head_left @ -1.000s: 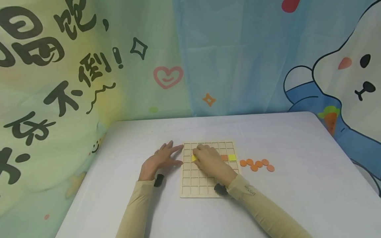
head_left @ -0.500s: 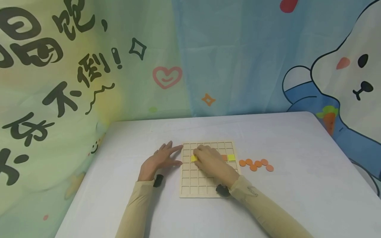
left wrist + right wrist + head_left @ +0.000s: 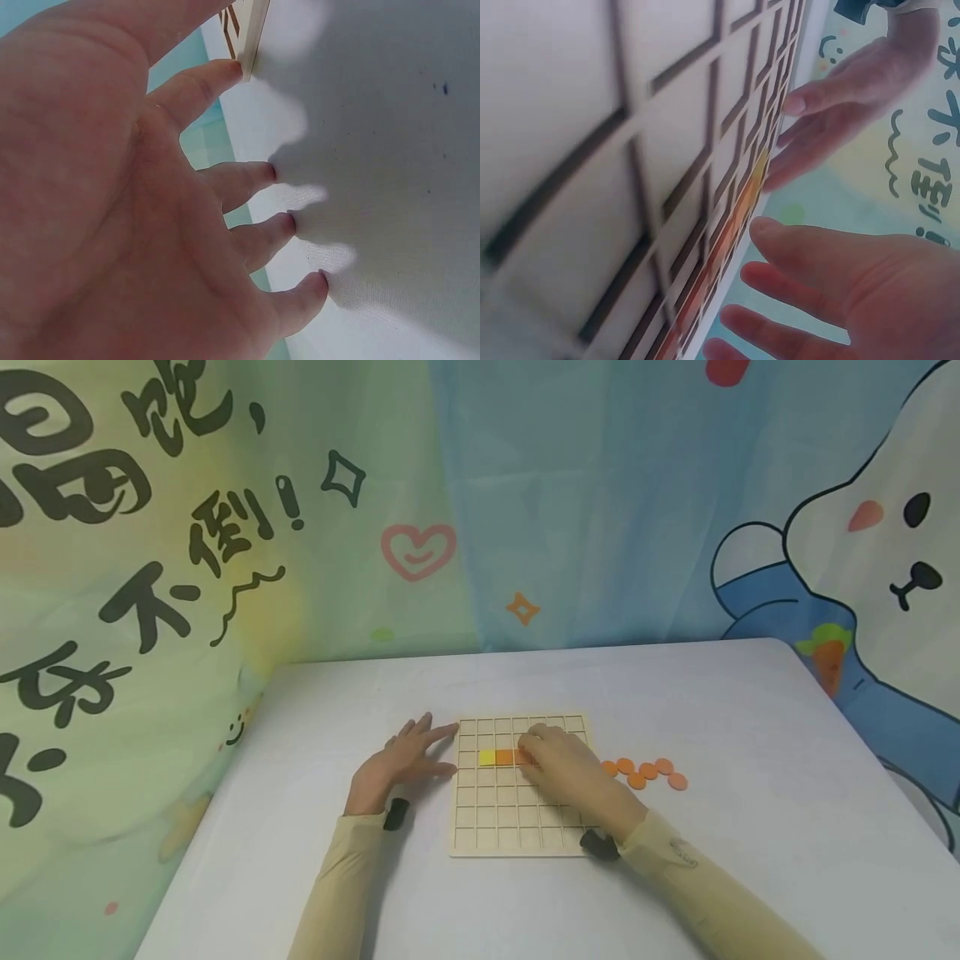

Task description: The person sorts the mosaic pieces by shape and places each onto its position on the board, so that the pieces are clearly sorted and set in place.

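Observation:
A pale wooden grid board (image 3: 487, 818) lies flat on the table. One of its rows carries a yellow square tile (image 3: 487, 757) and orange square tiles (image 3: 504, 757) to the right of it; my right hand hides the rest of that row. With fingers spread, my left hand (image 3: 403, 757) touches the board's left edge with thumb and index finger. My right hand (image 3: 572, 768) is over the right part of the board, fingertips near the orange tiles. In the right wrist view, the fingers of this hand (image 3: 855, 285) are apart and nothing shows between them.
Several orange round discs (image 3: 648, 771) lie loose on the white table (image 3: 750, 852), just right of the board. A printed cloth (image 3: 570, 510) hangs behind the table. Each wrist wears a small black camera (image 3: 397, 814).
My right hand has moved right along the tile row, uncovering orange tiles beside the yellow one and covering the row's right end. My left hand stays at the board's edge.

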The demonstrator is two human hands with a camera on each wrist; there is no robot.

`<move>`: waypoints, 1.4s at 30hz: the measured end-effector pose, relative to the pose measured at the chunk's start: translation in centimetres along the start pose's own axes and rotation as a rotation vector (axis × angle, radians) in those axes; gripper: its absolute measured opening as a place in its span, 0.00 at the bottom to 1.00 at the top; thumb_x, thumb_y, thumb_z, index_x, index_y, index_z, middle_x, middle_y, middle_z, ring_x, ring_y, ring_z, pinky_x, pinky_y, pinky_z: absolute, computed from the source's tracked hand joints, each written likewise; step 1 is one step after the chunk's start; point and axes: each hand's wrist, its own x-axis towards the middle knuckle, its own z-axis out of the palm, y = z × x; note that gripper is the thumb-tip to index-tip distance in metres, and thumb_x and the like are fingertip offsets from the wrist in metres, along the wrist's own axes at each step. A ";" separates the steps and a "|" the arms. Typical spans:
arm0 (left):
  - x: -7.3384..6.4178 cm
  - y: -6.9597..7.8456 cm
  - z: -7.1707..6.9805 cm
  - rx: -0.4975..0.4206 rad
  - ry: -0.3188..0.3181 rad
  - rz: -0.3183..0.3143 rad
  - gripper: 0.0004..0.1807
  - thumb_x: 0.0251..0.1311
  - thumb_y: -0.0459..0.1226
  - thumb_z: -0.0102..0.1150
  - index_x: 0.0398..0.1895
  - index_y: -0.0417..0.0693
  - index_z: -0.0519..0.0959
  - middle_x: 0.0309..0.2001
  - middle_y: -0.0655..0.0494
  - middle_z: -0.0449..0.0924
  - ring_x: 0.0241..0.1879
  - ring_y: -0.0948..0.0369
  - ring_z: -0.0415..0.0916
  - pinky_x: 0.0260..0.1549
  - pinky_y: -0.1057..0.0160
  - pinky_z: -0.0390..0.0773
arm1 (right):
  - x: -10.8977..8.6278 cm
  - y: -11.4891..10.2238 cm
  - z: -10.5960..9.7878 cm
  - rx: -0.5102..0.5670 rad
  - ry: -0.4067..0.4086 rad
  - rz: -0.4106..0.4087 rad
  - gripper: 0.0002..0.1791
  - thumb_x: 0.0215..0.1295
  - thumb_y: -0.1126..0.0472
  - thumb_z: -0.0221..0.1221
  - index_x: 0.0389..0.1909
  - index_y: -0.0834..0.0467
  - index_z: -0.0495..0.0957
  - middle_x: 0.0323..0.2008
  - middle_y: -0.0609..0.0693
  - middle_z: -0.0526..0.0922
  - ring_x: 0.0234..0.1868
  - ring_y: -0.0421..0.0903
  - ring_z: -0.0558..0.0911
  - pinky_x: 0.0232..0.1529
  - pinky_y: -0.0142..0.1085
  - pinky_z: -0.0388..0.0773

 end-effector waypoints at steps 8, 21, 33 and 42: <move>0.1 -0.2 -0.1 -0.007 0.002 0.007 0.42 0.62 0.52 0.66 0.78 0.65 0.59 0.82 0.43 0.38 0.81 0.40 0.34 0.77 0.35 0.42 | -1.7 2.2 -0.4 0.004 0.027 0.000 0.06 0.64 0.60 0.65 0.39 0.55 0.79 0.49 0.53 0.82 0.45 0.50 0.80 0.39 0.42 0.79; 0.3 -0.2 0.1 0.005 -0.001 0.002 0.42 0.62 0.53 0.65 0.78 0.65 0.59 0.82 0.43 0.38 0.81 0.40 0.34 0.77 0.35 0.42 | -4.7 5.2 -1.0 -0.001 0.059 0.070 0.08 0.63 0.62 0.61 0.42 0.57 0.80 0.47 0.54 0.82 0.42 0.52 0.80 0.40 0.44 0.78; 0.1 0.0 -0.1 0.019 0.003 -0.006 0.42 0.62 0.54 0.65 0.78 0.67 0.58 0.82 0.44 0.37 0.81 0.41 0.34 0.77 0.36 0.42 | -8.1 7.1 -2.1 -0.003 0.070 0.157 0.20 0.63 0.61 0.66 0.56 0.62 0.79 0.55 0.60 0.81 0.56 0.60 0.80 0.56 0.58 0.79; 0.1 0.0 -0.1 0.013 -0.001 -0.016 0.43 0.62 0.54 0.65 0.78 0.68 0.58 0.82 0.45 0.37 0.81 0.41 0.33 0.78 0.37 0.41 | -9.9 7.9 -3.7 0.002 0.050 0.275 0.25 0.63 0.58 0.67 0.59 0.63 0.76 0.60 0.65 0.76 0.59 0.64 0.76 0.59 0.63 0.75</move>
